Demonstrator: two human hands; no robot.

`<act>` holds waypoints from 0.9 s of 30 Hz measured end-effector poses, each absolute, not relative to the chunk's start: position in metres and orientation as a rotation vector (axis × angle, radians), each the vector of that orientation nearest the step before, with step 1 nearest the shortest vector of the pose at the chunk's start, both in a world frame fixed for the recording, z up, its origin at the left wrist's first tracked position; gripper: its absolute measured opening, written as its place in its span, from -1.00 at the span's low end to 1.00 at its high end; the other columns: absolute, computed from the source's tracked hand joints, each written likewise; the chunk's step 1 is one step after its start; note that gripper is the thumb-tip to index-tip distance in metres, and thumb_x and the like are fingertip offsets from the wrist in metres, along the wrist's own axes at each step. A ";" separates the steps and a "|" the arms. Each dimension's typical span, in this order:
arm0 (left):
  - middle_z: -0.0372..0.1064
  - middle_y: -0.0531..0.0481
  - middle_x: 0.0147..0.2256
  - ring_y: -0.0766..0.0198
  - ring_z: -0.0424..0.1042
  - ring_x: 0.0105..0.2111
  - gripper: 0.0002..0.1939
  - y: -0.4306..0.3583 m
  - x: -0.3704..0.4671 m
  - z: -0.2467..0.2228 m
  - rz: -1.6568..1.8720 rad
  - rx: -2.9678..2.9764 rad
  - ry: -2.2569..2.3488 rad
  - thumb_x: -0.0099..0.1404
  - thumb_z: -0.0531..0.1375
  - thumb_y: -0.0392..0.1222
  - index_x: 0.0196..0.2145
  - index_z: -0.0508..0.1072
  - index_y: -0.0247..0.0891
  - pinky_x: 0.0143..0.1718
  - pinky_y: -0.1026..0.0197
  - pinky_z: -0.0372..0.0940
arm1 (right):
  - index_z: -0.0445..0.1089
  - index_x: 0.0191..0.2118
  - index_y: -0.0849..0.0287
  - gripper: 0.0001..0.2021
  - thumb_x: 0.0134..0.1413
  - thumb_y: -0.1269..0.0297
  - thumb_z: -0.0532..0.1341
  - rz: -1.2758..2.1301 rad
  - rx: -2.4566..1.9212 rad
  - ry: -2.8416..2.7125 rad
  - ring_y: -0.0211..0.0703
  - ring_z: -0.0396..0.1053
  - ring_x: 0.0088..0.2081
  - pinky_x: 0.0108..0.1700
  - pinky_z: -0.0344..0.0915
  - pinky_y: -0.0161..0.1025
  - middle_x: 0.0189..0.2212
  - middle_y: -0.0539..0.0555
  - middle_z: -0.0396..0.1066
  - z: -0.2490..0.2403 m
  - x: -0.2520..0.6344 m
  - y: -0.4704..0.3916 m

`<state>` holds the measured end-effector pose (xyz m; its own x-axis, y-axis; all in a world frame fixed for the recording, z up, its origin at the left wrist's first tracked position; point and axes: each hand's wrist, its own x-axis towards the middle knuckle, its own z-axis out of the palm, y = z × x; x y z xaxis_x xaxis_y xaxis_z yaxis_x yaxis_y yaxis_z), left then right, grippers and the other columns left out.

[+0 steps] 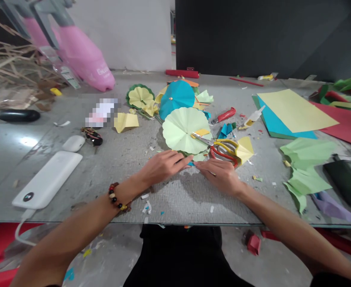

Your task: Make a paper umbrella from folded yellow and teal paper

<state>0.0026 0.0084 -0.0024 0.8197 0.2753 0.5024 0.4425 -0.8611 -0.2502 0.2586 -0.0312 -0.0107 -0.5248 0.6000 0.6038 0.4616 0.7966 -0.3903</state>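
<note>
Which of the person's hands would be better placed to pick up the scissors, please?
Probably the right hand: the scissors lie just beyond it, handles toward its side, whereas the left hand sits farther from those handles. Both hands look occupied near a small blue piece, so neither seems free.

Centre of the frame: one bare left hand (166, 165) and one bare right hand (220, 173), two hands together, with one beaded bracelet (113, 196). Above them, one pale-green scalloped disc (178, 129), one round blue disc (179, 99), one yellow scalloped disc (138, 95) and one dark-green disc (147, 87) make four of paper. One pale-yellow sheet (295, 109), one blue sheet (277, 125), one dark-green sheet (273, 134) and one red sheet (347, 127) make four at upper right. Right of centre: one red-handled cutter (225, 114) and, handles overlapping, probably one pair of red-and-yellow-handled scissors (209, 141). Left: one white rectangular power bank (51, 177).
</note>
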 end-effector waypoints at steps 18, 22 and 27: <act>0.49 -0.03 -0.12 0.25 0.46 -0.15 -0.76 0.011 -0.005 -0.001 -0.800 -2.737 -0.459 0.52 0.09 -0.34 0.09 0.35 -0.20 -0.05 0.18 0.37 | 0.54 -0.05 0.09 -0.76 0.24 0.52 0.28 0.188 -0.702 -2.130 -0.20 0.56 -0.23 -0.21 0.55 -0.21 -0.23 0.10 0.61 -0.006 0.255 -0.032; 0.53 0.01 -0.13 0.30 0.49 -0.17 -0.89 0.012 -0.005 -0.001 -0.934 -2.749 -0.443 0.52 0.13 -0.27 -0.03 0.36 -0.19 -0.10 0.21 0.38 | 0.55 -0.05 0.04 -0.75 0.24 0.51 0.28 0.198 -0.716 -2.135 -0.18 0.58 -0.23 -0.19 0.56 -0.19 -0.22 0.07 0.62 -0.005 0.254 -0.033; 0.56 -0.01 -0.15 0.30 0.52 -0.21 -0.98 0.011 -0.002 0.000 -1.009 -2.748 -0.465 0.50 0.15 -0.25 -0.16 0.35 -0.21 -0.16 0.21 0.39 | 0.55 -0.02 0.05 -0.72 0.24 0.51 0.27 0.221 -0.763 -2.102 -0.17 0.59 -0.19 -0.15 0.56 -0.18 -0.20 0.08 0.63 -0.006 0.254 -0.033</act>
<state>-0.0022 0.0113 0.0002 0.7212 0.2282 0.6540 0.3486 -0.9355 -0.0580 0.2539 -0.0332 -0.0061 -0.4388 0.5928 0.6753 0.4396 0.7971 -0.4141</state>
